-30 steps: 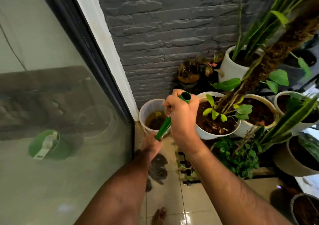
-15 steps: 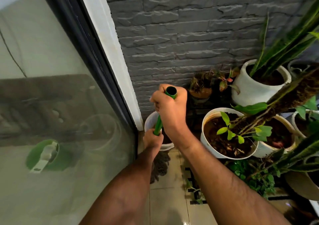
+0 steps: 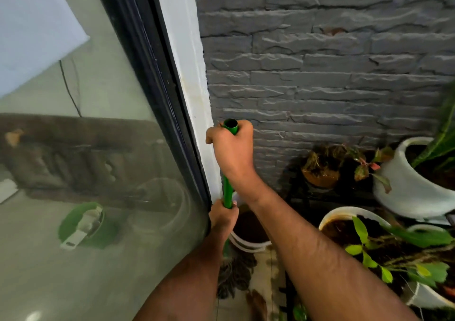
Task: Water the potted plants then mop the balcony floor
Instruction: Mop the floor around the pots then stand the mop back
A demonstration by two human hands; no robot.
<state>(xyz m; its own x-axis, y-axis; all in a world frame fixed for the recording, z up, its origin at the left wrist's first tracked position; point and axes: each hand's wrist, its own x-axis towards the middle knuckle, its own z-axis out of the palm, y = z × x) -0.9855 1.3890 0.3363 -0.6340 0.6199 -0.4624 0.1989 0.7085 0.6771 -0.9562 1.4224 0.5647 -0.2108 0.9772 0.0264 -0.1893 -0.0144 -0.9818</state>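
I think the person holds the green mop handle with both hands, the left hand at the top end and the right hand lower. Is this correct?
Not quite: the hands are swapped. In the head view the right hand grips the top end of the green mop handle, and the left hand grips it lower down. Both hands do hold the handle, as you say.

You are looking through soft, even daylight with no hard shadows. The large glass door pane (image 3: 81,173) left of the white door frame (image 3: 189,74) carries a milky glare and dim reflections that veil the room behind it. The grey stone-brick wall (image 3: 332,62) right of that frame reads sharp. Lines bow at the edges, and the white ceramic plant pot (image 3: 406,192) far right smears with blur.
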